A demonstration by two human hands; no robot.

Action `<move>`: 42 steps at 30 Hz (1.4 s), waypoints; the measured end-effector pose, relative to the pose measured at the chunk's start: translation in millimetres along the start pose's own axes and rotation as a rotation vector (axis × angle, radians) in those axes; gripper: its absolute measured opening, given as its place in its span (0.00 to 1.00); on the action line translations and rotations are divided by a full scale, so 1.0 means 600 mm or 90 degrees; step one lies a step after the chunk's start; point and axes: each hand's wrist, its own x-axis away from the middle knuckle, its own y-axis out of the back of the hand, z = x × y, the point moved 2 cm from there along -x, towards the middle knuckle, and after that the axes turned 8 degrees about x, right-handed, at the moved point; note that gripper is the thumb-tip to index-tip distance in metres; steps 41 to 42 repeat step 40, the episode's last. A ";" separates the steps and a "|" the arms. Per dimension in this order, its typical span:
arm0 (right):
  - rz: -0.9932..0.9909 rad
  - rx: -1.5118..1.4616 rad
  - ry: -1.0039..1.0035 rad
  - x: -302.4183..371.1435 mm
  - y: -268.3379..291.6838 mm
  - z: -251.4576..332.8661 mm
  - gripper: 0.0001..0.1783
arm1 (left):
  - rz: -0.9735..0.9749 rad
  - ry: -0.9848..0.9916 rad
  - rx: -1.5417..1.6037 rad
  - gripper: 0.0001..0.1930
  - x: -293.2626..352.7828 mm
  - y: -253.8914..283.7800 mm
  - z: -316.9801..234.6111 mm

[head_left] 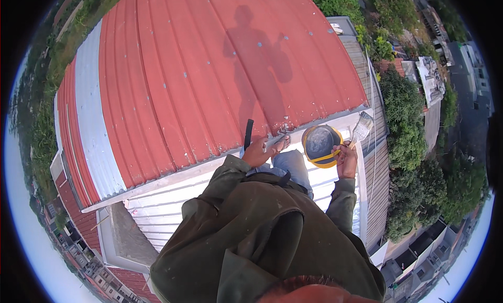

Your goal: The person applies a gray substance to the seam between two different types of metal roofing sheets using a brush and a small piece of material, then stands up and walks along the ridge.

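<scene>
My right hand [346, 161] is closed on a paintbrush [362, 127] whose wide bristles are coated whitish and point away from me. The same hand is at the rim of a yellow bucket [305, 137] with a dark grey inside, and its fingers seem to hook the bucket's handle as well. Out to the left, my left hand [255, 152] is closed around a narrow black strip-like thing [248, 134] that sticks up past the fingers. Its lower part is hidden in the hand. A sandalled foot [283, 142] shows just beyond this hand.
A red ribbed metal roof [183, 88] slopes away ahead, bearing my shadow and a pale panel [94, 109]. Its whitish edge [220, 155] runs before my feet. Below lies a white ribbed roof [167, 206]; a grey corrugated roof [378, 190] and trees [401, 119] are at the right.
</scene>
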 end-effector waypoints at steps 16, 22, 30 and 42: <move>0.097 -0.058 -0.026 0.008 -0.069 0.020 0.12 | 0.047 -0.086 0.415 0.45 -0.078 -0.213 -0.031; 0.133 0.011 -0.041 0.004 -0.131 -0.016 0.10 | -0.029 0.017 0.475 0.37 -0.083 -0.210 -0.021; 0.179 0.038 0.013 -0.004 -0.226 -0.034 0.09 | -0.199 -0.006 0.305 0.27 -0.087 -0.159 0.056; 0.250 -0.012 -0.034 -0.025 -0.306 -0.060 0.09 | -0.298 0.089 0.394 0.24 -0.062 -0.057 0.066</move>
